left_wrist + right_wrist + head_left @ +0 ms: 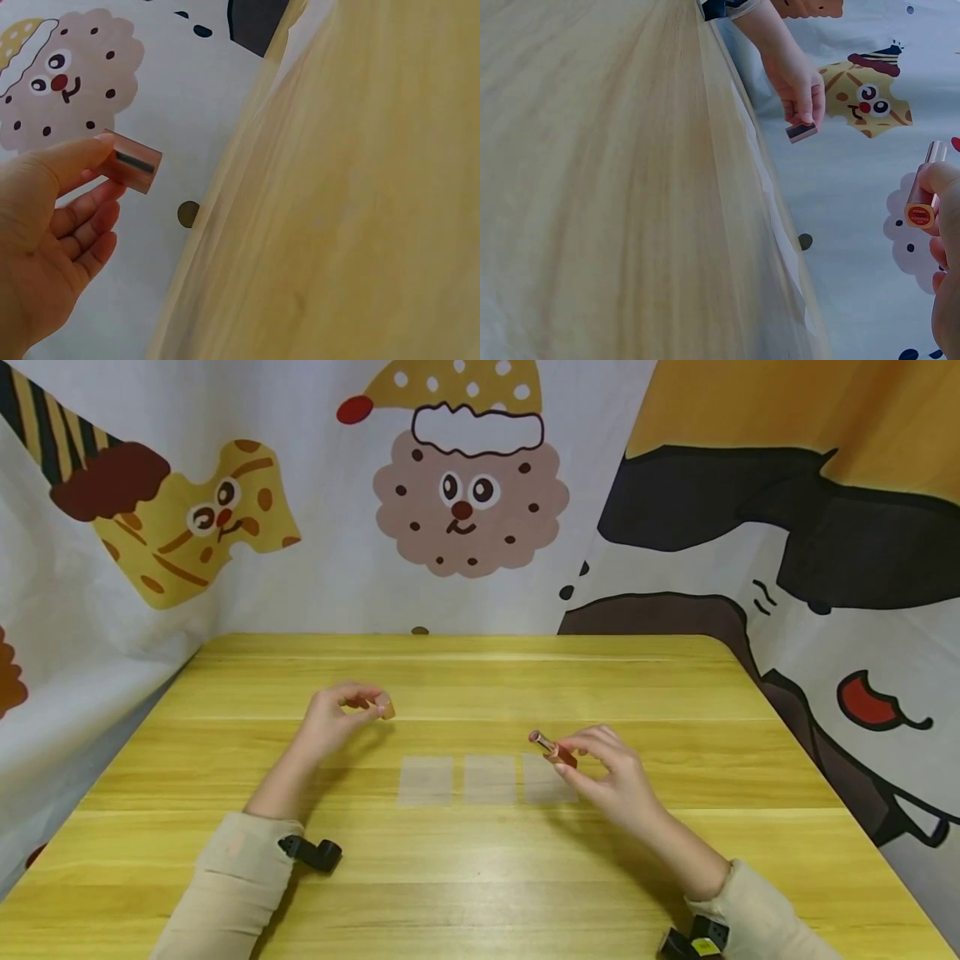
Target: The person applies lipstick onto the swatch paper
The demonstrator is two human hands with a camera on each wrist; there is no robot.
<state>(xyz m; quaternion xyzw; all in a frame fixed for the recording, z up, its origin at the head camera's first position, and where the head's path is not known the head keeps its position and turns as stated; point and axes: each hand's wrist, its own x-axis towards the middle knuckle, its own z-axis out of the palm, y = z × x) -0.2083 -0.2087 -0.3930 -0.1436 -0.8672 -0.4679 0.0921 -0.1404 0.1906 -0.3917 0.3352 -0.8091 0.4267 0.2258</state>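
Note:
Between thumb and fingers, my right hand [615,772] pinches an uncapped lipstick [553,748] above the table, its pinkish tip pointing up and to the left. A red label shows on the base of the lipstick [921,206] in the right wrist view. My left hand [339,714] holds the lipstick cap [386,706] by thumb and fingertips, raised over the left part of the table. Seen from the left wrist, the cap [135,163] is a copper-pink box shape with a dark streak along its side. Cap and lipstick are well apart.
Three pale translucent squares, a left one [425,781], a middle one [490,779] and a right one [540,785], lie in a row on the wooden table [465,885]. The right hand partly covers the right square. A cartoon-printed curtain [315,593] hangs behind the table.

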